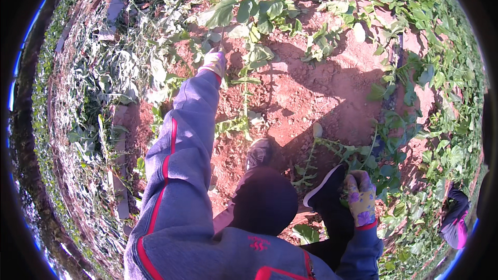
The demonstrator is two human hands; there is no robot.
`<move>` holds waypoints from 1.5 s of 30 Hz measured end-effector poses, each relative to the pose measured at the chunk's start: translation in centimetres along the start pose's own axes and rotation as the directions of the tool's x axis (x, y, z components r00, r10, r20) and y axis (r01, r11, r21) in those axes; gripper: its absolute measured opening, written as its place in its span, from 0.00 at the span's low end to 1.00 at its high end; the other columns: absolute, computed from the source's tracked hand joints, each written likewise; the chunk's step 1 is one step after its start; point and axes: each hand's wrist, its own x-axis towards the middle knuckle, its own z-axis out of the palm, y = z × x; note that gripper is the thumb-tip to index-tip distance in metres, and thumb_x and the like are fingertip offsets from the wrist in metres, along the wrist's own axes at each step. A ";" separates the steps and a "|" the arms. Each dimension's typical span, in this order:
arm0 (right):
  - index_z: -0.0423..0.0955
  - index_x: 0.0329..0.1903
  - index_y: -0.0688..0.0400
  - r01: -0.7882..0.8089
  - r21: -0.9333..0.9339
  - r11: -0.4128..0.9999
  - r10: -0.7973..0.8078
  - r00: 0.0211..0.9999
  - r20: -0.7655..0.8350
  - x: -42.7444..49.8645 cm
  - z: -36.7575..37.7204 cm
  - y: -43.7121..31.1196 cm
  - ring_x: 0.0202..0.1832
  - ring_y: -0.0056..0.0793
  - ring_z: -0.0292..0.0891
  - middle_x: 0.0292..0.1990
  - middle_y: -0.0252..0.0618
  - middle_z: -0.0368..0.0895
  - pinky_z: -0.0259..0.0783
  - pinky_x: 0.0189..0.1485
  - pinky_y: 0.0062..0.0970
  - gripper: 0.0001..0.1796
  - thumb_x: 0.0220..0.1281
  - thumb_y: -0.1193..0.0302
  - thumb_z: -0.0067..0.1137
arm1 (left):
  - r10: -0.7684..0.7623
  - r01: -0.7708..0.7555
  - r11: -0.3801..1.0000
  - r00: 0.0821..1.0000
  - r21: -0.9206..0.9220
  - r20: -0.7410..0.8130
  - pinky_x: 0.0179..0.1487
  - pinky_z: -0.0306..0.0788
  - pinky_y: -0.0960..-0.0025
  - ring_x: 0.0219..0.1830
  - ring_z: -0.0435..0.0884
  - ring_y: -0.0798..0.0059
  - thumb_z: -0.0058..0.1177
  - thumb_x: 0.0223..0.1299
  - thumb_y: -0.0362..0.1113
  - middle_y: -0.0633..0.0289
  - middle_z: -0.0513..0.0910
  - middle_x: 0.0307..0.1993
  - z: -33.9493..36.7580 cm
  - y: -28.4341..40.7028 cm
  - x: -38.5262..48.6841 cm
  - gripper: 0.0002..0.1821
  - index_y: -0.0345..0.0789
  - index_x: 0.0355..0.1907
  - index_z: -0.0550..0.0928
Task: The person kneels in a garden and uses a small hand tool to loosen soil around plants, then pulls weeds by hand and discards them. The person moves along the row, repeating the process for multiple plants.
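My left hand, in a floral-patterned glove, reaches far forward over reddish soil. It looks closed around a thin stalk that rises toward broad green leaves; the grip itself is partly hidden. Lower right, my right hand wears a matching yellow glove with purple flowers. Its fingers curl downward beside my black shoe with a white sole, near a leafy vine. Whether those fingers hold anything is hidden. Between my hands, a leafy stem lies on the bare soil.
Wilted, pale foliage covers the left side, along a strip. Dense green plants fill the right, beside a dark narrow line on the ground. Another person in dark and pink clothing appears at the far right edge.
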 end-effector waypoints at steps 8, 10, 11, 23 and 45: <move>0.72 0.38 0.64 0.006 0.058 0.998 -0.006 1.000 0.003 0.4 1.1 -0.2 0.28 0.24 0.75 0.26 0.39 0.79 0.71 0.34 0.26 0.07 0.63 0.73 0.52 | 0.344 -0.296 0.917 0.927 0.267 -0.151 0.29 0.68 0.71 0.24 0.73 0.76 0.49 0.66 0.46 0.65 0.81 0.29 0.3 -8.2 7.6 0.19 0.39 0.54 0.78; 0.72 0.38 0.64 -0.011 0.039 0.999 0.011 1.000 0.002 0.4 1.1 -0.3 0.28 0.24 0.75 0.25 0.39 0.79 0.71 0.34 0.26 0.07 0.63 0.73 0.51 | 0.488 -0.424 0.857 0.849 0.293 -0.201 0.29 0.69 0.70 0.24 0.73 0.76 0.50 0.66 0.47 0.65 0.81 0.29 0.3 -11.1 6.4 0.19 0.40 0.54 0.78; 0.72 0.38 0.64 -0.034 0.014 0.999 0.034 0.999 -0.011 0.2 0.9 -0.2 0.28 0.24 0.75 0.25 0.38 0.79 0.71 0.34 0.26 0.07 0.63 0.72 0.51 | 0.168 -0.152 0.981 0.977 0.124 -0.129 0.32 0.70 0.71 0.26 0.74 0.76 0.51 0.66 0.44 0.65 0.81 0.30 1.7 -11.8 5.2 0.19 0.40 0.56 0.77; 0.72 0.42 0.60 0.105 0.012 0.994 -0.105 0.994 0.011 -0.4 1.9 0.7 0.27 0.27 0.75 0.26 0.39 0.79 0.71 0.31 0.28 0.08 0.64 0.70 0.55 | 0.062 -0.050 0.988 0.995 0.144 -0.080 0.46 0.68 0.77 0.40 0.73 0.81 0.50 0.67 0.45 0.66 0.81 0.41 -8.7 -22.6 -6.6 0.21 0.42 0.60 0.74; 0.72 0.42 0.60 0.098 0.025 0.995 -0.099 0.995 0.023 -1.9 2.0 0.7 0.27 0.36 0.77 0.27 0.44 0.79 0.70 0.32 0.32 0.09 0.63 0.70 0.55 | 0.281 -0.259 0.939 0.957 0.224 -0.069 0.38 0.70 0.72 0.32 0.74 0.80 0.50 0.67 0.47 0.68 0.81 0.37 -9.2 -18.4 -15.3 0.23 0.38 0.60 0.74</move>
